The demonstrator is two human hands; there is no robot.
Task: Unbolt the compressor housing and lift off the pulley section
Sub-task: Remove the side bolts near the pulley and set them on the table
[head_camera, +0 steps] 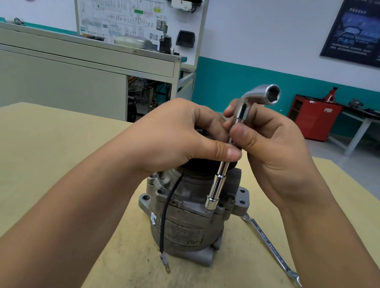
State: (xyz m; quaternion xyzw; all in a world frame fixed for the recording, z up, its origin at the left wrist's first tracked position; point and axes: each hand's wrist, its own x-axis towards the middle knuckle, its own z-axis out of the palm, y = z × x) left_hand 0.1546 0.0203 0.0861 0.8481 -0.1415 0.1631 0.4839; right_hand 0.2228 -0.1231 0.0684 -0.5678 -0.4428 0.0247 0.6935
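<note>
The right hand (267, 154) pinches the L-shaped socket wrench (219, 184) between thumb and fingers, just under its bend. It holds the long leg almost straight up so the tool can spin like a screwdriver. The other socket sticks out above the grip, open and not in use.

Far below the grip, the low end of the wrench sits down on the compressor housing (184, 218), at the rim where the bolts are. The bolt itself is hidden inside the socket, so it looks like it is being turned out.

The left hand (175, 137) curls over the black pulley section (205, 167) right beside the grip. It seems to hold it tight so the compressor does not twist or tip over, though its fingers are mostly hidden. Its thumb presses on the wrench shaft just under the right thumb, which helps keep the tool steady.

The pulley section is not off yet. A black wire (164, 215) hangs down the front, and a flat spanner (269, 246) lies on the table (38, 148), well below the grip — spare for now.
</note>
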